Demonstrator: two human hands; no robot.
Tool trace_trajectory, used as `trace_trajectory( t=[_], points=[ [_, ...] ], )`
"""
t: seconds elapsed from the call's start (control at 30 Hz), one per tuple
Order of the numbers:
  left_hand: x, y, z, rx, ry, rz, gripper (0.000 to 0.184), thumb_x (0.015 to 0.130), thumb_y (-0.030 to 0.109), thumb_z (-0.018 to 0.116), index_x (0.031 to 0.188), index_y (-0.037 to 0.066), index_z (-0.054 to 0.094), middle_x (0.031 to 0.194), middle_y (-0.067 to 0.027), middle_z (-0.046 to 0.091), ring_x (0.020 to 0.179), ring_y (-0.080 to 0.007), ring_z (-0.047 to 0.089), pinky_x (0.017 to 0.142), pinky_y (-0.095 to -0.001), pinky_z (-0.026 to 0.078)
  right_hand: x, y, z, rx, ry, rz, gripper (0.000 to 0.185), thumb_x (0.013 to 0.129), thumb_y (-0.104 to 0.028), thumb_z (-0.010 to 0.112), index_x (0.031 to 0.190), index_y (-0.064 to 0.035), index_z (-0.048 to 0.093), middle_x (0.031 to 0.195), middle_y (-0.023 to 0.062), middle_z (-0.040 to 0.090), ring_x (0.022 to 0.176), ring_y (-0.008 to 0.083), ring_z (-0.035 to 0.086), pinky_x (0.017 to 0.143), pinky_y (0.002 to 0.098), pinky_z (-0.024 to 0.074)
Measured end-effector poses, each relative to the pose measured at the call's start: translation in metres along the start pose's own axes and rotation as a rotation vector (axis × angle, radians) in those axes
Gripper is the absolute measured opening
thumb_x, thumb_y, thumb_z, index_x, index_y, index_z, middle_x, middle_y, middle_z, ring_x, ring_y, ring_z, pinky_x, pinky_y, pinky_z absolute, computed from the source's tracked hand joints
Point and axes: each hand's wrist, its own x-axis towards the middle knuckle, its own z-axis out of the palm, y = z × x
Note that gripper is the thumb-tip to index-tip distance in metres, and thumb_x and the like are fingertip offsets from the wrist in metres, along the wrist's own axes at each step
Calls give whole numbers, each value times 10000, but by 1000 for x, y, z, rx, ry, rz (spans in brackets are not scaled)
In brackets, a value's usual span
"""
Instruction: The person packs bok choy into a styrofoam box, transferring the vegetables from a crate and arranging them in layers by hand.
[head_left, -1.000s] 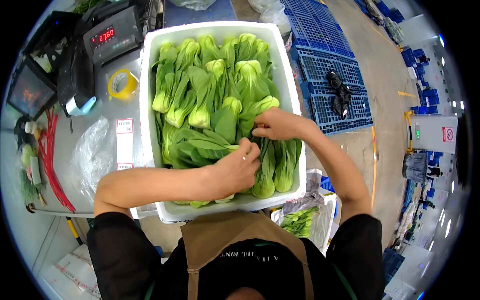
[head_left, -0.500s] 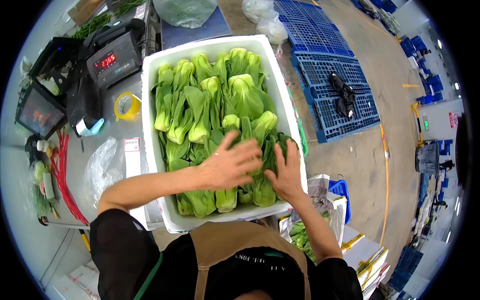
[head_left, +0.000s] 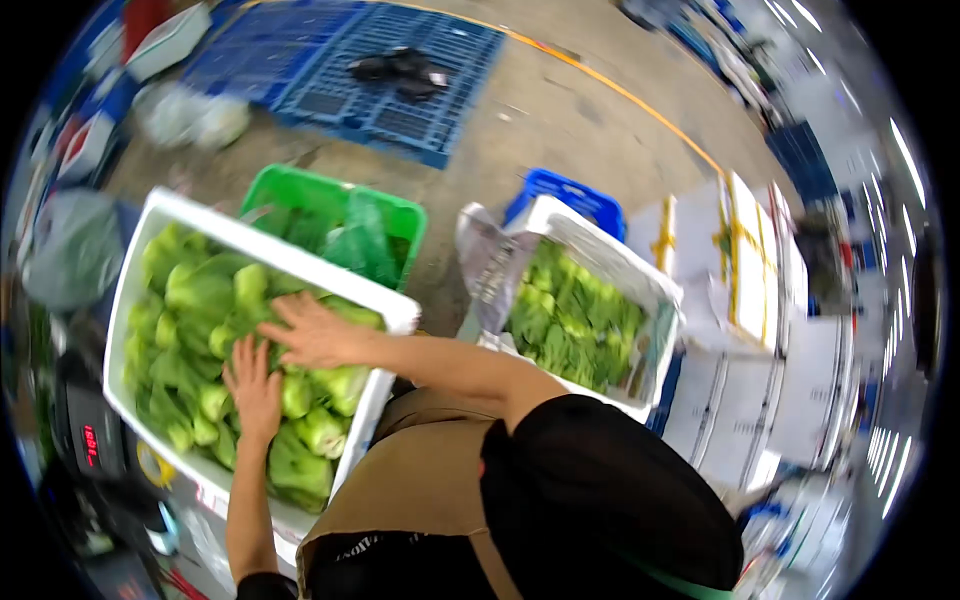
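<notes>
Now our left hand (head_left: 257,395) and right hand (head_left: 318,335) lie fingers spread on the greens (head_left: 185,365). We'd best press lightly, evenly.

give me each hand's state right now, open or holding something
Left hand: open, fingers spread over the bok choy, gripping nothing visible.
Right hand: open, laid over the bok choy, gripping nothing visible.

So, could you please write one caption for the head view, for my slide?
Left hand and right hand, spread on leafy greens in a white box beside a green crate.
</notes>
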Motion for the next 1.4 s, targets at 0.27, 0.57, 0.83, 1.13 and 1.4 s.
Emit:
trace_trajectory(
  t=[0.27,0.57,0.83,1.13,1.4],
  points=[
    [28,120,-64,-221,396,-145,438,906,121,576,1316,-5,488,1371,-203,467,1267,-343,443,1048,-467,329,-139,2,-112,185,862,-6,340,781,-44,657,1108,22,592,1186,220,523,1095,368,546,954,485,436],
    [96,410,182,-921,-692,44,543,805,201,689,1249,-55,510,1206,-228,584,1124,-323,571,973,-394,440,-444,201,20,191,807,1578,887,711,-237,803,1392,28,300,1263,295,417,1121,435,465,933,435,415],
    [144,482,385,-193,-597,-466,830,752,217,706,1393,-54,254,1464,-233,287,1296,-401,371,1059,-462,356,-463,254,67,263,518,1944,921,664,-266,850,1359,-20,297,1277,273,425,1119,415,512,886,489,443],
    [186,481,403,-158,-882,-947,901,692,308,786,1420,40,328,1307,-184,540,1223,-317,514,1025,-443,412,-473,284,43,674,591,2241,616,659,-109,829,1116,97,470,1071,272,600,926,375,632,733,439,530],
    [162,457,434,-430,-746,-807,670,677,236,802,1239,-25,547,1214,-180,610,1083,-294,612,896,-388,502,-487,289,36,1434,894,2192,461,720,63,741,1122,110,521,1106,231,602,926,324,631,691,423,538]
  ],
)
